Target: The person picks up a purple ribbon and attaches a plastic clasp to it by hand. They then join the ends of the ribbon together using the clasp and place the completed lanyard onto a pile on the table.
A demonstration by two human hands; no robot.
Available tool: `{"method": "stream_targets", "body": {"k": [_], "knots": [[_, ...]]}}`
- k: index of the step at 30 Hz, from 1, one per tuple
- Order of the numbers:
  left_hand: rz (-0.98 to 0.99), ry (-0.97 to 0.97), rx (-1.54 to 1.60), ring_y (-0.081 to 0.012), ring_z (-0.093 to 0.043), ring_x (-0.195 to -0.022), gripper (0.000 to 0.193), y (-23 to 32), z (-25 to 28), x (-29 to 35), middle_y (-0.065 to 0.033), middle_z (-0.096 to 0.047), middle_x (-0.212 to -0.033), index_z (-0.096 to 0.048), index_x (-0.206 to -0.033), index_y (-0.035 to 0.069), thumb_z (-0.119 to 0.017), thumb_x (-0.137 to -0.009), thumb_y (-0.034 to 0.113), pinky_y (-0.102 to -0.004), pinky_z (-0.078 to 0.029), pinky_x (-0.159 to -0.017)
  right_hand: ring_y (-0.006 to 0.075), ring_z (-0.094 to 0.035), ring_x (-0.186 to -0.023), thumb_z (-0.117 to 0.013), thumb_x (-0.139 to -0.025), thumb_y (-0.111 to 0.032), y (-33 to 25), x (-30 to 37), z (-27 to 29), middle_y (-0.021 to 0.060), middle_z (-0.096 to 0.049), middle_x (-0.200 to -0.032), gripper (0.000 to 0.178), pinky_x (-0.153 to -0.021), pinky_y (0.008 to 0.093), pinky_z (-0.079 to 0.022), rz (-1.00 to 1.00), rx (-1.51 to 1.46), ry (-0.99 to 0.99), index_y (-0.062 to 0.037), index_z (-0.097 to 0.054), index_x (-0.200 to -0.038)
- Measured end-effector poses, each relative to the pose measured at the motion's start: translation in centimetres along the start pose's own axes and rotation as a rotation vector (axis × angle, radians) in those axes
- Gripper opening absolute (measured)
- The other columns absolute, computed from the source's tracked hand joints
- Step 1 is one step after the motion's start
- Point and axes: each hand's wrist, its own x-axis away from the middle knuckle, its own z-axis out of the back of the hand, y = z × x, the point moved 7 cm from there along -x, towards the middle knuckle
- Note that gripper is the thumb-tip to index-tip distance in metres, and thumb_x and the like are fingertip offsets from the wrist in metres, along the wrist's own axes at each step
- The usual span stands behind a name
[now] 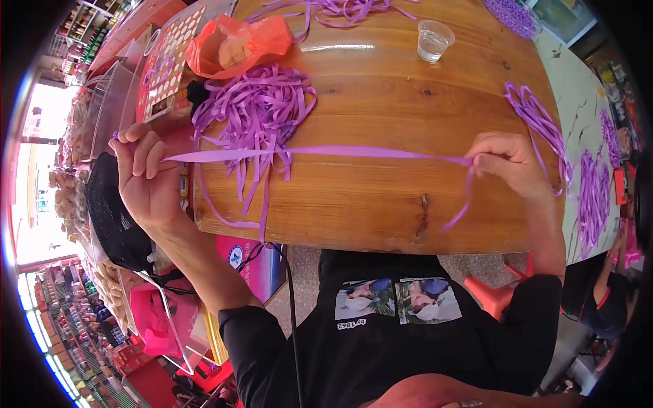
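Observation:
A purple ribbon (347, 151) is stretched almost level across the near part of the wooden table (367, 204). My left hand (146, 173), palm toward me, is closed on its left end, beyond the table's left edge. Thumb and fingers of my right hand (507, 160) pinch the ribbon near its other end, and a short tail hangs below them. Behind the stretched ribbon, close to my left hand, lies a tangled heap of purple ribbons (255, 112). A few loose strands from it trail toward the near edge.
A red plastic bag (238, 44) stands behind the heap. A clear cup (434, 41) of liquid is farther right. Looped ribbon bundles (541, 126) lie at the right, with more ribbon (593, 197) on a white marbled table. A black mesh bag (115, 211) is beneath my left hand.

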Motion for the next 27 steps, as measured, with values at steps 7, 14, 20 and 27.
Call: {"method": "stream_targets", "body": {"k": [7, 14, 20, 27], "knots": [[-0.014, 0.024, -0.132, -0.0076, -0.033, -0.053, 0.015, 2.8, 1.1, 0.7, -0.0083, -0.047, -0.084, -0.047, -0.092, 0.001, -0.044, -0.094, 0.016, -0.0208, -0.029, -0.048, 0.0146, -0.054, -0.078, -0.059, -0.082, -0.004, 0.1, 2.0, 5.9, 0.0035, -0.057, -0.080, 0.010, -0.069, 0.0244, -0.041, 0.236, 0.768, 0.263, 0.0012, -0.063, -0.090], [0.058, 0.061, -0.176, -0.0081, -0.030, -0.050, 0.013, 3.5, 2.5, 0.8, -0.0083, -0.043, -0.084, -0.045, -0.089, 0.000, -0.044, -0.094, 0.013, -0.0214, -0.027, -0.047, 0.0074, -0.051, -0.085, -0.057, -0.084, -0.004, 2.1, 3.5, 11.3, -0.0009, -0.058, -0.090, 0.014, -0.074, 0.0188, -0.038, 0.158, 0.546, 0.595, -0.0023, -0.065, -0.096], [0.047, 0.092, -0.184, -0.0084, -0.030, -0.050, 0.011, 4.2, 4.0, 1.0, -0.0068, -0.043, -0.082, -0.044, -0.089, 0.002, -0.044, -0.093, 0.012, -0.0218, -0.026, -0.047, 0.0083, -0.051, -0.081, -0.056, -0.087, -0.006, 5.1, 3.2, 11.9, 0.0009, -0.057, -0.092, 0.022, -0.076, 0.0215, -0.041, 0.187, -0.141, 0.468, 0.0016, -0.061, -0.107], [0.049, 0.126, -0.079, -0.0092, -0.033, -0.054, 0.014, 3.1, 6.3, 0.4, -0.0061, -0.045, -0.080, -0.046, -0.089, 0.001, -0.045, -0.093, 0.014, -0.0220, -0.028, -0.051, 0.0118, -0.055, -0.088, -0.056, -0.087, -0.007, 6.8, 4.0, 13.2, 0.0050, -0.060, -0.096, 0.026, -0.082, 0.0262, -0.044, 0.167, -0.498, 0.526, 0.0009, -0.058, -0.111]]}}
